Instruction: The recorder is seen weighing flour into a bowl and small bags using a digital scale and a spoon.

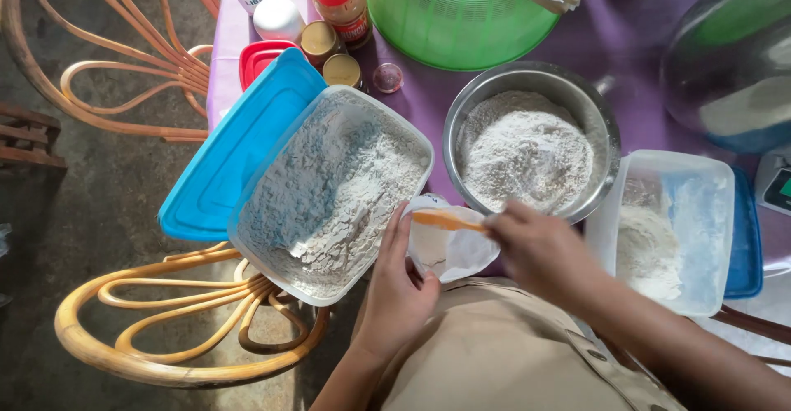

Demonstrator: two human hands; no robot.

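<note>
left hand (395, 283) grips a thin white plastic bag (453, 242); right hand (535, 250) pinches a smooth orange spoon (445, 220).

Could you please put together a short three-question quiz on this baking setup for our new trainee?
1. Which hand holds the small white cup?
2. True or false: the steel bowl is empty.
3. The orange stick in the right hand lies: A) in the green basket, B) across the cup's top, C) on the blue lid.

Key
1. The left hand.
2. False; it holds white flour.
3. B.
</note>
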